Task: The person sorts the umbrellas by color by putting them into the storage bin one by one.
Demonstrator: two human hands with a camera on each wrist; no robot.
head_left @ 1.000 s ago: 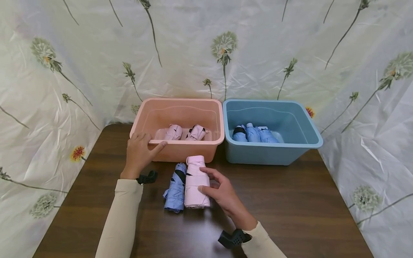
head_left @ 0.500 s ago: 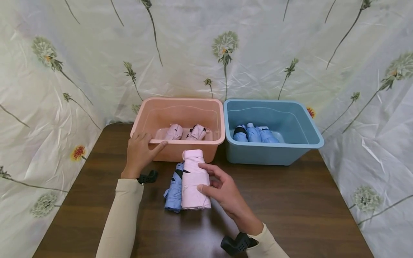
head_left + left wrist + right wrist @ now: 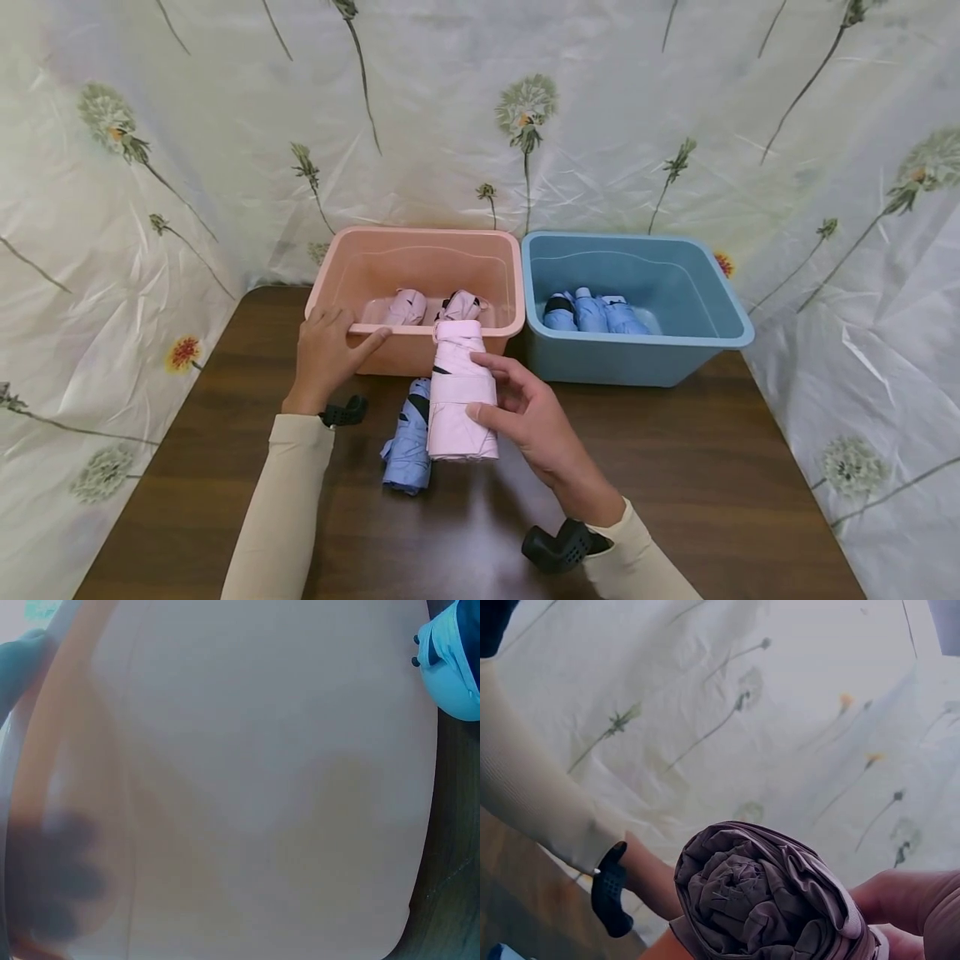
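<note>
My right hand (image 3: 536,421) grips a folded pink umbrella (image 3: 461,400) by its right side, thumb on top, raised over the table in front of the pink bin (image 3: 420,353). The umbrella's far end overlaps the bin's front rim in the head view. Its rolled fabric end (image 3: 739,892) faces the right wrist camera. My left hand (image 3: 322,354) holds the front left rim of the pink bin, with fingers over the edge and the thumb along it. A folded blue umbrella (image 3: 408,442) lies on the table between my hands.
Two pink umbrellas (image 3: 406,307) lie inside the pink bin. Beside it on the right stands a blue bin (image 3: 622,362) with several blue umbrellas (image 3: 591,313) in it. Floral sheeting (image 3: 420,108) hangs behind and at both sides of the brown table (image 3: 675,483).
My right hand has lifted the pink umbrella off the table and carried it forward to the pink bin's front rim. The left hand has stayed on the rim.
</note>
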